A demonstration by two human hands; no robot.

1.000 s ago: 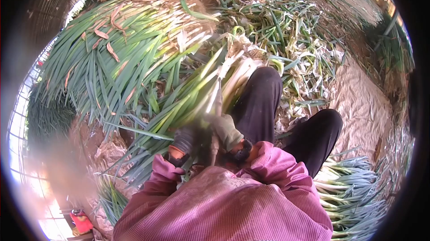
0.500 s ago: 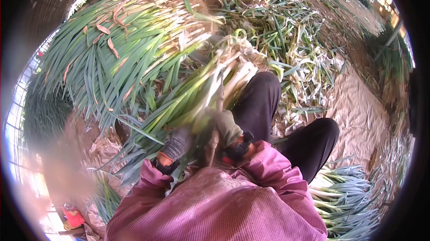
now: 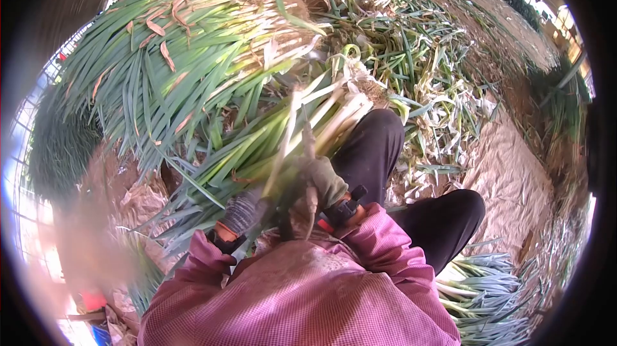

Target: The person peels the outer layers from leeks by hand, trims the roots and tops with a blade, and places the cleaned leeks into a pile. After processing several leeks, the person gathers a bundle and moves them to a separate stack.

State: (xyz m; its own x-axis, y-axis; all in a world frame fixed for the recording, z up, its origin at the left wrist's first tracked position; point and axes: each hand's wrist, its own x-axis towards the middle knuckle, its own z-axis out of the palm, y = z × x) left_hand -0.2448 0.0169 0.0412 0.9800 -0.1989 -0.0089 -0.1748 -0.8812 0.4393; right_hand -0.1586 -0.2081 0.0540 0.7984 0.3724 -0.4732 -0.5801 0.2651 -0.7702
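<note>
My left hand [image 3: 243, 212], in a grey knitted glove, is closed around a green onion [image 3: 286, 137] whose pale stem points up and away from me. My right hand [image 3: 326, 183], in an olive-grey glove, is curled close to the same stalk; its fingertips are blurred, and what they grip is hidden. Beyond both hands, a loose bunch of green onions [image 3: 257, 143] lies with white stems and roots toward my knee. A thin brownish strip [image 3: 310, 143] crosses in front of my right hand; I cannot make out what it is.
A large heap of green onions [image 3: 160, 76] rises at the upper left. Stripped leaves and peelings [image 3: 424, 70] cover the ground ahead. Beside my bent knee [image 3: 376, 140] lies brown sheeting [image 3: 514, 172]. More green onions [image 3: 485, 298] lie at the lower right.
The green onion in my left hand now stands out clearly, its pale stem raised above the bunch. Both hands stay close together, and the view has shifted slightly.
</note>
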